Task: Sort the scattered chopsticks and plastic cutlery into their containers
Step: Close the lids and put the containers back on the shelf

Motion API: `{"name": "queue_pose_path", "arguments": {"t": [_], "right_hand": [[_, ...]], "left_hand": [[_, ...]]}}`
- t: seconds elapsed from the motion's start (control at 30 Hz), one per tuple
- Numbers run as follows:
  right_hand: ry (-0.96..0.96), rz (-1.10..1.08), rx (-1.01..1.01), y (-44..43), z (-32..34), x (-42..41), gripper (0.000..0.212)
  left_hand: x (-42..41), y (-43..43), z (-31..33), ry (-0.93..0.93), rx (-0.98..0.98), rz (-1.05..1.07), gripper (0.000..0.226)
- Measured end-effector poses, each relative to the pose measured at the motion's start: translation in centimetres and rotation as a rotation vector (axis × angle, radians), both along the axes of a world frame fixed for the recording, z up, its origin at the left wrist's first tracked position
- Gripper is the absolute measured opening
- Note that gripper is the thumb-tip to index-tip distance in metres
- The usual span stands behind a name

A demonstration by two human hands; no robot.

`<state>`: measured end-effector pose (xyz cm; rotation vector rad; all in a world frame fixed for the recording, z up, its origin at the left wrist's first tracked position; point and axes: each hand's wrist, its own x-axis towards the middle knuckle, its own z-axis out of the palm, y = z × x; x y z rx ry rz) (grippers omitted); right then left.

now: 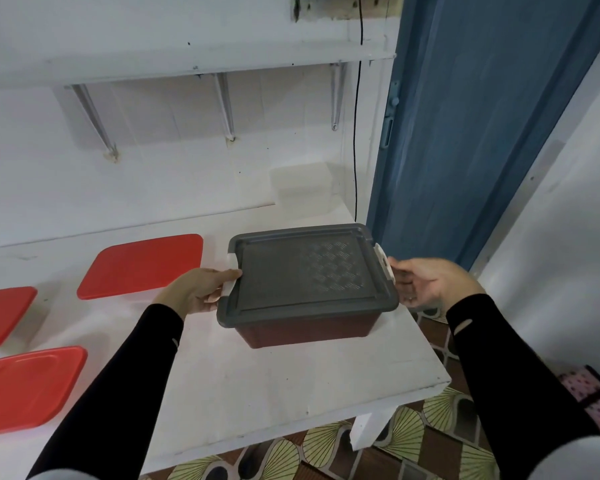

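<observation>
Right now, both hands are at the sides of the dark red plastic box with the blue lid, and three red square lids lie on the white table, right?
Not quite: in the head view the patterned lid on the dark red plastic box is grey, not blue. The left hand and right hand are at its sides, and three red square lids lie on the white table.

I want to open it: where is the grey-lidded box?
Head view: the grey-lidded box is at the right end of the white table, between the left hand and right hand.
</observation>
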<state>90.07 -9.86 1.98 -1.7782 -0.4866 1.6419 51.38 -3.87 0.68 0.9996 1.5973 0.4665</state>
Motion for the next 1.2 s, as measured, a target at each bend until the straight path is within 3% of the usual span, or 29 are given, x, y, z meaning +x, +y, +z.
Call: {"name": "queue_pose_path", "arguments": {"t": [0.13, 0.27, 0.37, 0.53, 0.63, 0.83, 0.93, 1.07, 1.13, 1.2], "right_hand": [[-0.006, 0.036, 0.003, 0.6, -0.4, -1.0, 0.023], [-0.26, 0.049, 0.08, 1.8, -0.4, -3.6, 0.024], [-0.309, 0.064, 0.149, 1.2, 0.1, -4.0, 0.038], [-0.126, 0.028, 0.392, -0.5, 6.6, -4.8, 0.037], [0.117, 0.01, 0.589, -0.5, 13.4, -6.3, 0.039], [0.423, -0.038, 0.973, 2.6, 25.6, -12.4, 0.044], [0.507, -0.027, 1.076, 5.3, 30.8, -17.1, 0.02], [0.575, -0.037, 1.124, 11.0, 34.8, -24.2, 0.021], [0.591, -0.075, 1.113, 13.8, 35.3, -27.2, 0.027], [0.6, -0.076, 1.108, 16.9, 35.5, -30.4, 0.023]], "left_hand": [[-0.8, 0.8, -0.8, -0.03, -0.019, -0.029, 0.034], [-0.6, 0.3, -1.0, -0.098, 0.028, -0.004, 0.041], [-0.6, -0.9, -0.6, -0.089, 0.117, -0.007, 0.043], [-1.5, -3.1, 6.0, -0.15, 0.27, 0.019, 0.031], [-3.0, -4.1, 12.8, -0.303, 0.437, 0.107, 0.022], [-8.4, -4.3, 27.0, -0.64, 0.776, 0.262, 0.012], [-13.0, -2.7, 32.1, -0.571, 0.878, 0.338, 0.014], [-18.1, 0.4, 36.1, -0.473, 0.912, 0.471, 0.018], [-19.1, 2.1, 36.7, -0.433, 0.893, 0.506, 0.006], [-20.7, 4.2, 36.8, -0.42, 0.871, 0.555, 0.012]]}}
